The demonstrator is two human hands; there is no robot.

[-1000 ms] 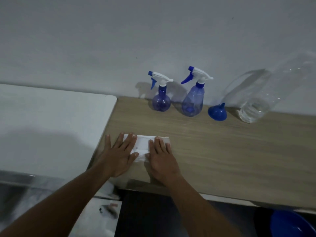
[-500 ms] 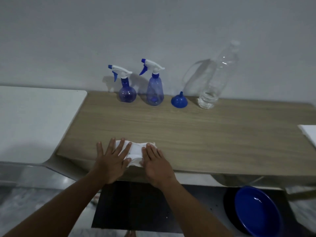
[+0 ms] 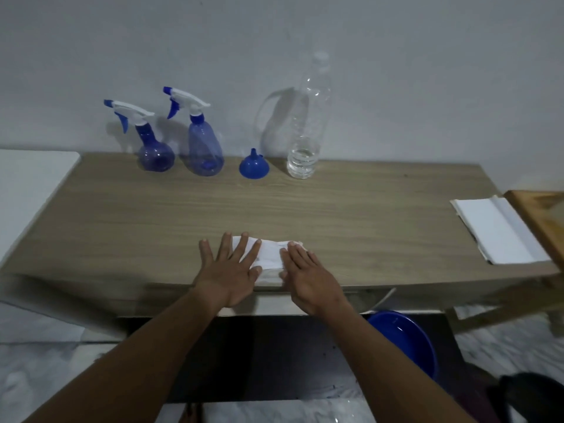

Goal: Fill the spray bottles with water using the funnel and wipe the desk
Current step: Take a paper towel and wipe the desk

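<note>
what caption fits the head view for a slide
Left hand and right hand press a white cloth on the wooden desk.

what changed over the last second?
The left hand and right hand slid the white cloth rightward along the front edge of the desk, from near its left corner to in front of the funnel. Both press it flat throughout; nothing gripped or released. The spray bottles and water bottle stayed put.

No text, label, brand, number or sign could be read; nothing legible was made out on the round spray bottle (image 3: 156, 154), the tall spray bottle (image 3: 205, 148), the funnel (image 3: 254, 167), the clear bottle (image 3: 308, 132) or the white paper stack (image 3: 497, 230)
</note>
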